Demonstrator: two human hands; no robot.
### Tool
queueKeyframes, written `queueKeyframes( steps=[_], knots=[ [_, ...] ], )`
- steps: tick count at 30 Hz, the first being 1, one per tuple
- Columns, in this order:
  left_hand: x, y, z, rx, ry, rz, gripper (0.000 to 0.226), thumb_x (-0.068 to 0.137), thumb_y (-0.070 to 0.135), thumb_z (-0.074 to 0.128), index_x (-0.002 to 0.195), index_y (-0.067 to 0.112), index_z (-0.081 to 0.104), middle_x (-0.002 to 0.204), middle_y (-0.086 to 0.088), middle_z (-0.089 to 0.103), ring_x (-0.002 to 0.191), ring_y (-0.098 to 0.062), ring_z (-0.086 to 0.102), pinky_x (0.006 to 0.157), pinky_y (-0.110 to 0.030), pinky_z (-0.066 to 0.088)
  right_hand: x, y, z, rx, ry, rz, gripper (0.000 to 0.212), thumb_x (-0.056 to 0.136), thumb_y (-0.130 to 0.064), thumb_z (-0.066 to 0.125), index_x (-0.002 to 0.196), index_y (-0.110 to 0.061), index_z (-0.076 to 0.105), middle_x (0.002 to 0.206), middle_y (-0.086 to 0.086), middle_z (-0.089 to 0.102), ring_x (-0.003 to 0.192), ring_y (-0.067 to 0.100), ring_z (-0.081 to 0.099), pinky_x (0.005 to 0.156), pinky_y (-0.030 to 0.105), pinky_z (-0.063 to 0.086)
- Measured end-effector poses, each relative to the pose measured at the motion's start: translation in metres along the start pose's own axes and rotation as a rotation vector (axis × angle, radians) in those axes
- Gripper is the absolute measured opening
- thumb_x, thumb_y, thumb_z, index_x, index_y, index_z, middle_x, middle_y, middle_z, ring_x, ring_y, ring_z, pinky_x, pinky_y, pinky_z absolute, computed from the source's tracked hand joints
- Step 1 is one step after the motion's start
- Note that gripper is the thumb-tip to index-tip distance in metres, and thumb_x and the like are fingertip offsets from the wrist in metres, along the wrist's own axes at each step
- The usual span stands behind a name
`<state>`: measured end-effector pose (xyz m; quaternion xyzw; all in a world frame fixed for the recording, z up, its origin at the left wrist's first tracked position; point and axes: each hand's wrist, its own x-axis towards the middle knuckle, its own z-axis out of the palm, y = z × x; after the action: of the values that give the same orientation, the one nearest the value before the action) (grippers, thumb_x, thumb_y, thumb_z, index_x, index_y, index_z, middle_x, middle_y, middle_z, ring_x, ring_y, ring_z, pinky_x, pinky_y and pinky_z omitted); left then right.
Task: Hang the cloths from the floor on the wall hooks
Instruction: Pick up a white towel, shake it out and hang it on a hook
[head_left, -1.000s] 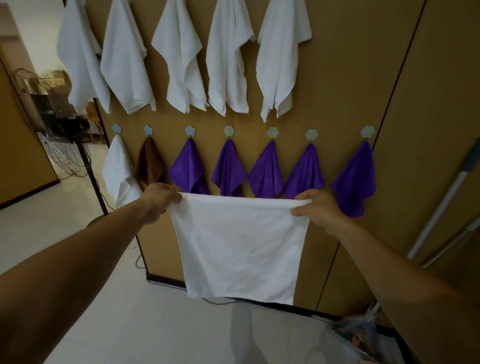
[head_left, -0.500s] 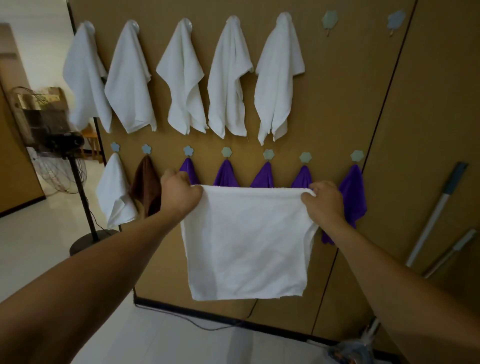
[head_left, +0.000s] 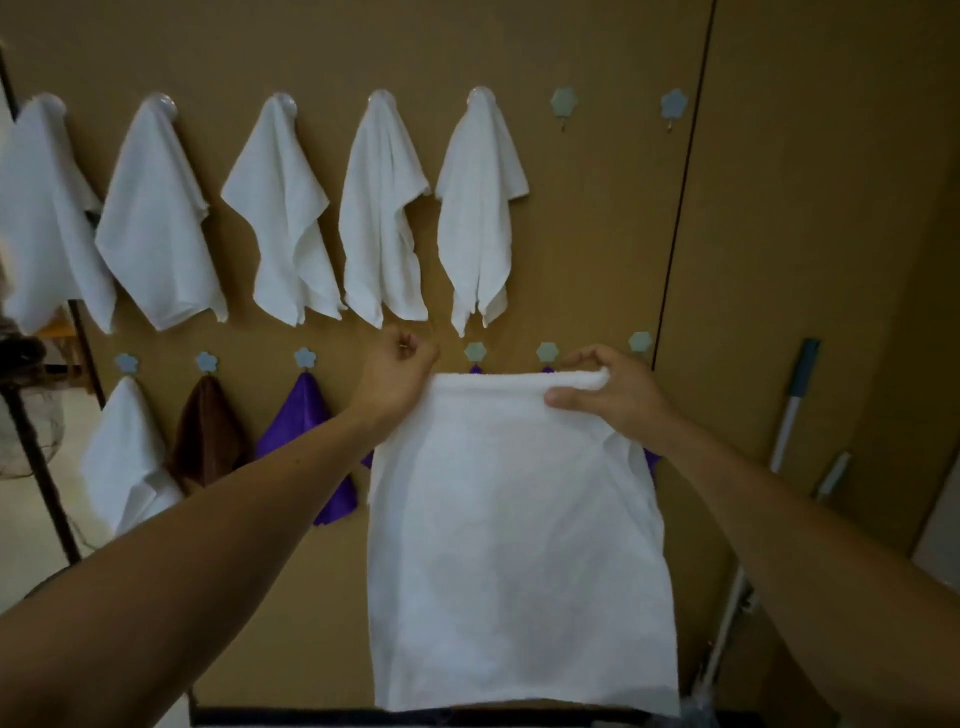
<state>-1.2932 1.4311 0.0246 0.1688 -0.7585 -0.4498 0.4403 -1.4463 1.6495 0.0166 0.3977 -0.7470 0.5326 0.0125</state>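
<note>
I hold a white cloth (head_left: 514, 530) spread flat in front of the brown wall. My left hand (head_left: 397, 376) grips its top left corner and my right hand (head_left: 613, 387) pinches its top right corner. The cloth hangs down over the lower row of hooks. In the upper row, two flower-shaped hooks are bare: a green one (head_left: 564, 101) and a blue one (head_left: 673, 104), both above and right of my hands. Several white cloths (head_left: 478, 208) hang from the other upper hooks.
The lower row carries a white cloth (head_left: 124, 457), a brown cloth (head_left: 208, 436) and purple cloths (head_left: 306, 415), some hidden behind the held cloth. A fan stand (head_left: 36, 457) is at the left. Mop handles (head_left: 789, 415) lean on the right panel.
Both hands raised the white cloth up the wall and moved closer together, so the cloth hangs narrower. The view tilted upward, bringing the two bare upper hooks lower into frame.
</note>
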Motion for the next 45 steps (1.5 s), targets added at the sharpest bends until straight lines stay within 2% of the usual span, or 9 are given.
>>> queueKeyframes(
  steps=[4,8,12,19,22,30,34,42,45],
  knots=[
    [0.016,0.021,0.025,0.237,-0.389,0.157,0.049,0.06,0.074,0.07,0.079,0.029,0.067,0.08,0.013,0.067,0.075,0.0,0.062,0.063,-0.013,0.044,0.02,0.01,-0.025,-0.026,0.085,0.0,0.033,0.065,-0.047,0.084,0.069,-0.019,0.069,0.067,0.001,0.068,0.058,0.009,0.062,0.055,0.028,0.047],
    [0.045,0.039,0.06,0.404,-0.517,0.201,0.044,0.067,0.065,0.072,0.071,0.021,0.072,0.069,0.008,0.068,0.062,0.001,0.062,0.05,-0.009,0.043,0.051,0.022,-0.051,-0.088,0.16,-0.052,0.037,0.075,-0.05,0.076,0.053,-0.027,0.058,0.054,-0.009,0.055,0.049,0.004,0.051,0.048,0.02,0.038],
    [0.077,0.052,0.092,0.299,-0.45,0.179,0.042,0.081,0.058,0.064,0.072,0.017,0.071,0.071,0.002,0.071,0.064,-0.008,0.066,0.057,-0.018,0.05,0.084,0.029,-0.078,-0.19,0.212,-0.211,0.048,0.085,-0.041,0.07,0.058,-0.021,0.036,0.062,-0.007,0.036,0.051,0.003,0.035,0.048,0.018,0.028],
    [0.138,0.075,0.145,0.387,-0.135,0.372,0.051,0.096,0.048,0.045,0.078,0.002,0.059,0.079,-0.013,0.063,0.076,-0.027,0.06,0.068,-0.038,0.046,0.159,0.017,-0.105,-0.298,0.317,-0.305,0.019,0.089,-0.04,0.063,0.084,-0.027,0.051,0.078,-0.011,0.055,0.07,0.007,0.05,0.058,0.023,0.038],
    [0.176,0.078,0.163,0.369,-0.057,0.396,0.041,0.097,0.047,0.044,0.09,0.011,0.062,0.083,0.0,0.063,0.083,-0.021,0.06,0.069,-0.033,0.045,0.2,0.015,-0.104,-0.28,0.424,-0.319,0.021,0.089,-0.039,0.063,0.089,-0.019,0.056,0.081,-0.002,0.061,0.074,0.018,0.056,0.065,0.031,0.046],
    [0.297,0.099,0.211,0.141,0.084,0.441,0.035,0.1,0.036,0.041,0.107,0.007,0.059,0.102,-0.007,0.063,0.092,-0.022,0.056,0.078,-0.029,0.039,0.317,0.001,-0.105,-0.137,0.627,-0.37,0.021,0.09,-0.037,0.061,0.089,-0.017,0.056,0.075,-0.006,0.058,0.07,0.017,0.057,0.061,0.033,0.048],
    [0.352,0.118,0.222,0.132,0.164,0.514,0.028,0.1,0.036,0.041,0.093,0.012,0.053,0.079,0.005,0.052,0.079,-0.018,0.05,0.07,-0.027,0.033,0.366,-0.015,-0.117,-0.168,0.69,-0.412,0.019,0.091,-0.038,0.06,0.087,-0.021,0.053,0.073,-0.011,0.055,0.065,0.01,0.052,0.058,0.028,0.043],
    [0.442,0.134,0.23,0.251,0.35,0.475,0.031,0.098,0.04,0.041,0.082,0.016,0.05,0.072,0.007,0.048,0.064,-0.012,0.047,0.055,-0.025,0.029,0.459,-0.049,-0.13,-0.269,0.7,-0.434,0.015,0.09,-0.039,0.06,0.088,-0.025,0.054,0.083,-0.007,0.059,0.076,0.015,0.058,0.061,0.027,0.042],
    [0.46,0.13,0.233,0.323,0.379,0.448,0.029,0.096,0.04,0.044,0.091,0.014,0.055,0.08,0.004,0.058,0.079,-0.022,0.057,0.06,-0.026,0.033,0.488,-0.047,-0.13,-0.302,0.691,-0.392,0.017,0.088,-0.04,0.06,0.092,-0.023,0.059,0.088,-0.006,0.062,0.079,0.017,0.06,0.062,0.026,0.039]
  ],
)
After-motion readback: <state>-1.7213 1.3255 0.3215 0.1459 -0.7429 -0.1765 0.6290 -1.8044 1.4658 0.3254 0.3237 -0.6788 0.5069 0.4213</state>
